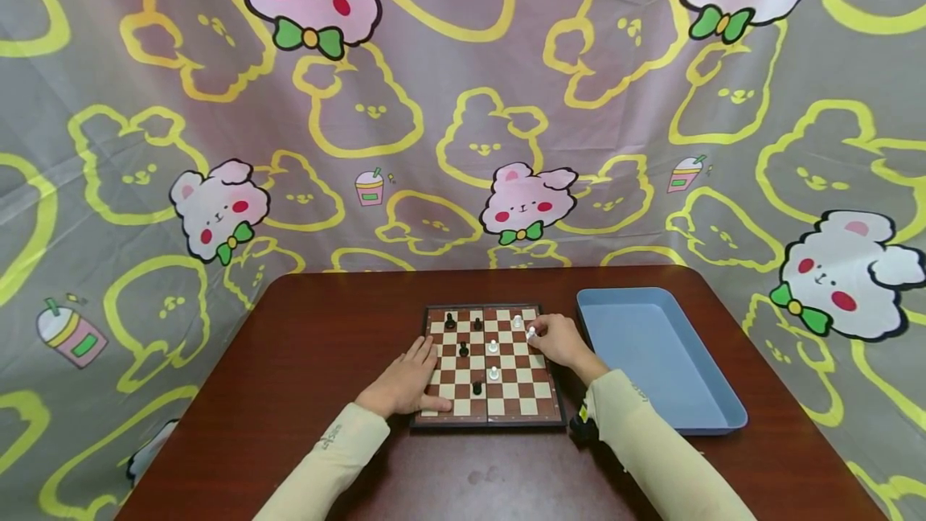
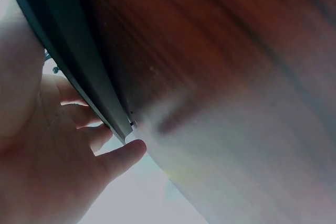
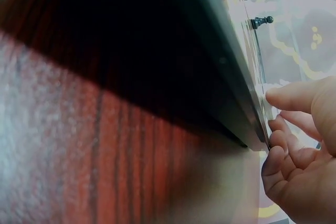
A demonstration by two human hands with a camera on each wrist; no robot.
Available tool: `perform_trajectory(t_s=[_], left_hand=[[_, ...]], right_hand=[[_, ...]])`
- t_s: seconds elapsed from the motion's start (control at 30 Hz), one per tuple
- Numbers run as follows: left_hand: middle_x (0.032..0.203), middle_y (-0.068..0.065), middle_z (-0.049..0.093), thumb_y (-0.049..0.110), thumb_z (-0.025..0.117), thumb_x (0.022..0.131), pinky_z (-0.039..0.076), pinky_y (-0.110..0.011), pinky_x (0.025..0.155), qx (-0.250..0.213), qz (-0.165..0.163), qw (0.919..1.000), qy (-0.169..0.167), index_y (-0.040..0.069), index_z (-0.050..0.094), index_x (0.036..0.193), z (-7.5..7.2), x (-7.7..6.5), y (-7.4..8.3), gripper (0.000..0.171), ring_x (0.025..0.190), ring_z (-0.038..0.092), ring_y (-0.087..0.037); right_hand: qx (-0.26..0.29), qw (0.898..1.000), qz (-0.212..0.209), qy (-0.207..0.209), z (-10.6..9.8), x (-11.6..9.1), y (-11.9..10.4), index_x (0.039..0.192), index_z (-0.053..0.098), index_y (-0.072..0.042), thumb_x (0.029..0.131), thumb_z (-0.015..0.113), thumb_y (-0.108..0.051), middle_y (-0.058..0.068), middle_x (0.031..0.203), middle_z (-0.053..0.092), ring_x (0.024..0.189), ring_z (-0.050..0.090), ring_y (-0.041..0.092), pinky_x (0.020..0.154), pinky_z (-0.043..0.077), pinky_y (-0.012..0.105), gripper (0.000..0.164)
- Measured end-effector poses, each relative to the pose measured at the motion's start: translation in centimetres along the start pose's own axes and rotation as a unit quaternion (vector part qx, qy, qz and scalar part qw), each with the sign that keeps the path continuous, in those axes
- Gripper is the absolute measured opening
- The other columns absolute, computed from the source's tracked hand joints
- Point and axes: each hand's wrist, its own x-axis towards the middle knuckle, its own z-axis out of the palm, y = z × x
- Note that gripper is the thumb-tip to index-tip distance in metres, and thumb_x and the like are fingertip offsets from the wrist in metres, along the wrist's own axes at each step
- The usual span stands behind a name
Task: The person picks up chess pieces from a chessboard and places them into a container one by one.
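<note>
"Judging by the magnetic-looking folding chessboard (image 1: 488, 424), how far along is the person's work?"

"Partway, it seems: seven chess pieces stand free of the hands, while an eighth, a white chess piece (image 1: 531, 333), is at the right hand's (image 1: 564, 340) fingertips. That one move looks unfinished; whether it is a lift or a placement, the views cannot tell."

"And the fingers?"

"The right hand's thumb and forefinger pinch that white chess piece near the far right corner of the board; whether its base touches a square is too small to tell. The left hand (image 1: 405, 381) grasps nothing: its fingers lie spread on the board's left edge, with the thumb well apart."

"How many of each thing, then?"

"Four black chess pieces (image 1: 464, 350), all on the left half, and four white: three standing white chess pieces (image 1: 493, 346) on the right half, plus the pinched one. One chessboard, one blue tray (image 1: 651, 336) near its right side, and one brown table (image 1: 325, 328) under both."

"And what is left?"

"Releasing the pinched piece, at least; how many others need handling, nothing shown settles."
</note>
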Motion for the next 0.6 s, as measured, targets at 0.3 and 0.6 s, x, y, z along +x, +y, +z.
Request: perform_trajectory(t_s=[0.3,0.6], left_hand=[[0.154,-0.022,0.014,0.071,0.054,0.077,0.029,-0.050,0.105,0.002,-0.003,1.0000,-0.002,-0.005,0.024,0.147,-0.1,0.1,0.0,0.107,0.142,0.011,-0.034],[0.154,-0.022,0.013,0.071,0.054,0.078,0.030,-0.050,0.105,-0.002,-0.005,1.0000,-0.008,-0.005,0.024,0.147,-0.2,0.0,0.1,0.107,0.142,0.011,-0.035]], right_hand=[[0.030,0.998,-0.049,0.022,-0.5,-0.3,-0.3,0.089,0.072,-0.006,0.083,0.069,-0.010,0.000,0.080,0.065,0.071,0.058,0.015,0.060,0.047,0.032,0.007],[0.066,0.998,-0.011,-0.016,-1.3,0.1,-0.9,0.099,0.071,-0.005,0.087,0.069,-0.013,0.002,0.088,0.065,0.065,0.059,0.017,0.056,0.047,0.031,0.015]])
